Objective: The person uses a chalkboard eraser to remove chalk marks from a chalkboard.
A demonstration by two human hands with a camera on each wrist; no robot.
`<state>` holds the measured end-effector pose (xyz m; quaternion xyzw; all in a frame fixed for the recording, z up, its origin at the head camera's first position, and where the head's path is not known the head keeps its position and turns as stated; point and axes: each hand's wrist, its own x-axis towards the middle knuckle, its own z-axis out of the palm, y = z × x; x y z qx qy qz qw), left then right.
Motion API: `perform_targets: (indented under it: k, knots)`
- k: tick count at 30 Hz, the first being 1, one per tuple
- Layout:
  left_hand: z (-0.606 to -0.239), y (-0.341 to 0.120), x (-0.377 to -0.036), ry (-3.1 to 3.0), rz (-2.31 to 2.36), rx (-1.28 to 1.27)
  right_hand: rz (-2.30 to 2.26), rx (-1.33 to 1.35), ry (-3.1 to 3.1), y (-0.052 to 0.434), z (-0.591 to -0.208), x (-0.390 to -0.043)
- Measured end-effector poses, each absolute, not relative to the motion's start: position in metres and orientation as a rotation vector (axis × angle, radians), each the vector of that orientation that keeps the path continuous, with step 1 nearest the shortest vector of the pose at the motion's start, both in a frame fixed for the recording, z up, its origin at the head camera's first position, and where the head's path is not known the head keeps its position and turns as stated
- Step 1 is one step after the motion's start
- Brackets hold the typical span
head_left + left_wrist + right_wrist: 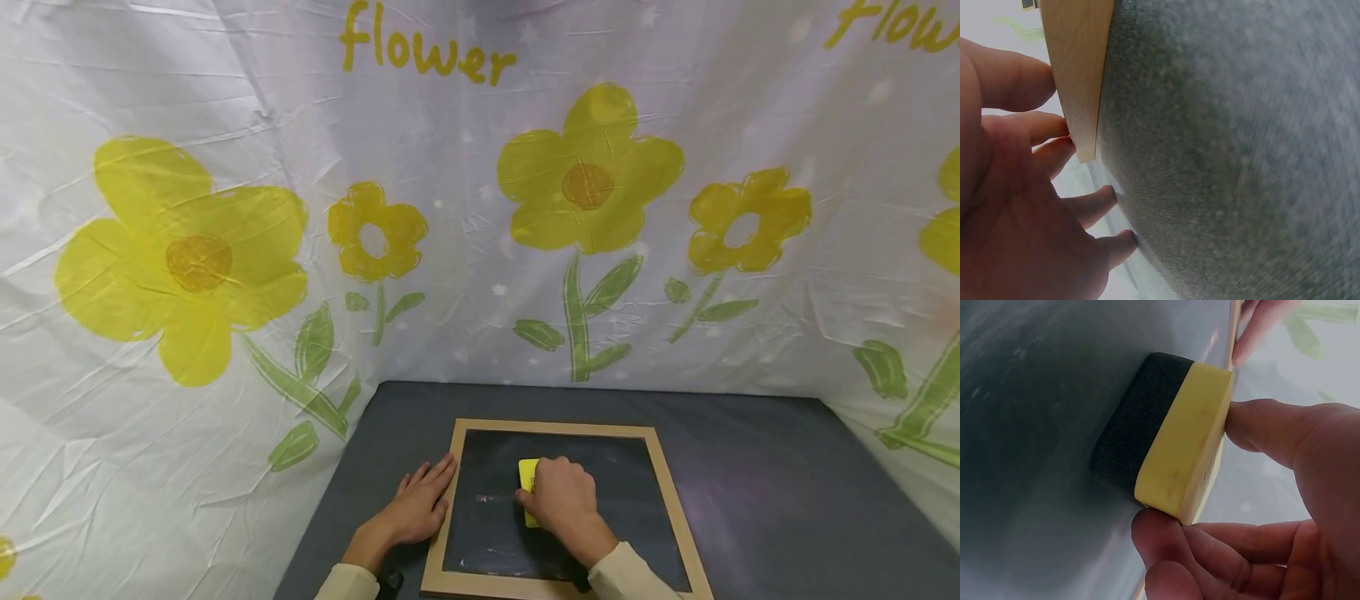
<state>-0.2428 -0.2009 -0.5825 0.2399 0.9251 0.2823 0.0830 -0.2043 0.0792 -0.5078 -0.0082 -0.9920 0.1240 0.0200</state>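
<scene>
Currently my right hand [564, 498] pinches the eraser [1166, 434] by its yellow back [1191, 425], thumb opposing fingers, dark pad [1141, 415] down on the board [622, 500], which lies closer to the counter's [787, 492] left edge than its right. My left hand [408, 507] lies with fingers extended against the frame [566, 430] on that left side. I'd judge the eraser light, its back firm, its pad soft and a little grippy; holding it low along the yellow sides should stop it tipping.
</scene>
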Motion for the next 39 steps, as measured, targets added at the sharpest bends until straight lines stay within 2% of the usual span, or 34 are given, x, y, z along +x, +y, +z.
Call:
perform_targets:
  k: [11,22,30,39]
  knots:
    - [-0.568,-0.2,-0.234,2.744,0.867,0.751,0.378,-0.072,-3.098,0.102,-0.508,-0.201]
    - [-0.589,-0.203,-0.245,2.772,0.835,0.727,0.371,-0.192,-3.143,0.13,-0.507,-0.198]
    - [-0.584,-0.202,-0.242,2.803,0.821,0.78,0.383,-0.234,-3.163,0.147,-0.503,-0.195]
    - [-0.57,-0.197,-0.237,2.757,0.814,0.679,0.38,-0.223,-3.168,0.175,-0.504,-0.192]
